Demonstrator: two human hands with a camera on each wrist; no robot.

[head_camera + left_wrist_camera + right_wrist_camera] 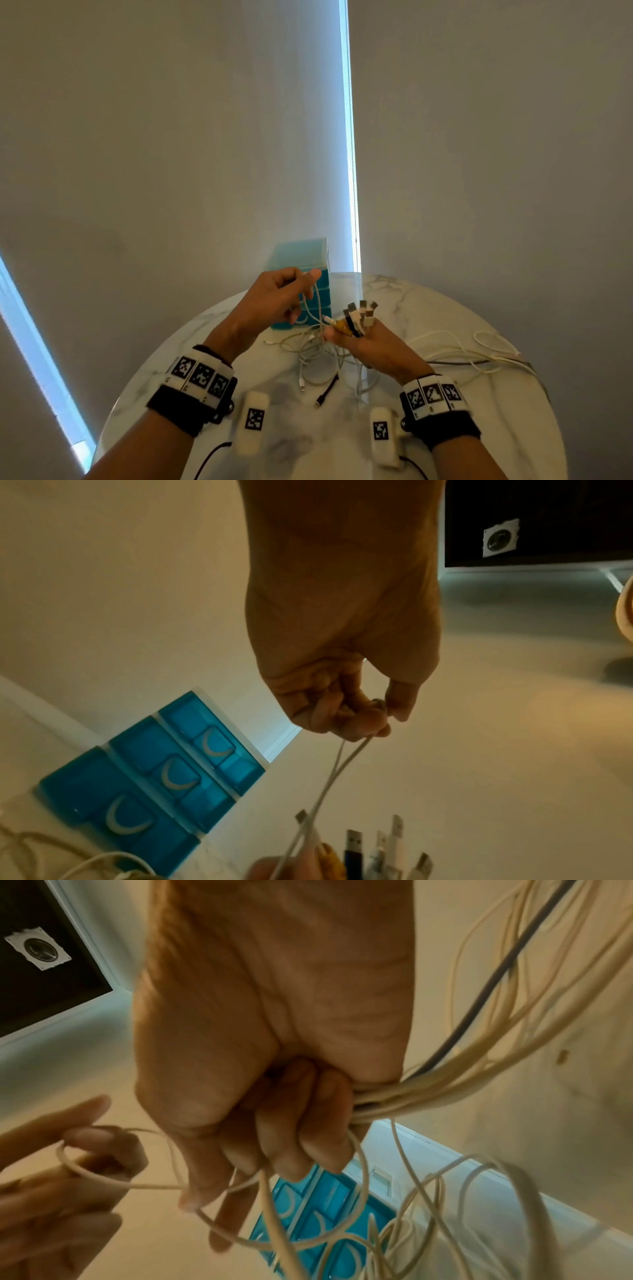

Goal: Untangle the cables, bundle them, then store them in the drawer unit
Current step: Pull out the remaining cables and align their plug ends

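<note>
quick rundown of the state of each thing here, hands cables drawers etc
left hand: raised, pinching a loop of one white cable
right hand: gripping a bunch of cables, plug ends fanned upward
loose cables: tangled on the table
black cable: lying free
drawer unit: all three drawers closed

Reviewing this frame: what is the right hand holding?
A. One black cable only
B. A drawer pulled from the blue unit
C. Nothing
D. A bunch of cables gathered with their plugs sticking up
D: the right hand grips a bunch of cables, their plugs fanned upward in the head view.
</note>
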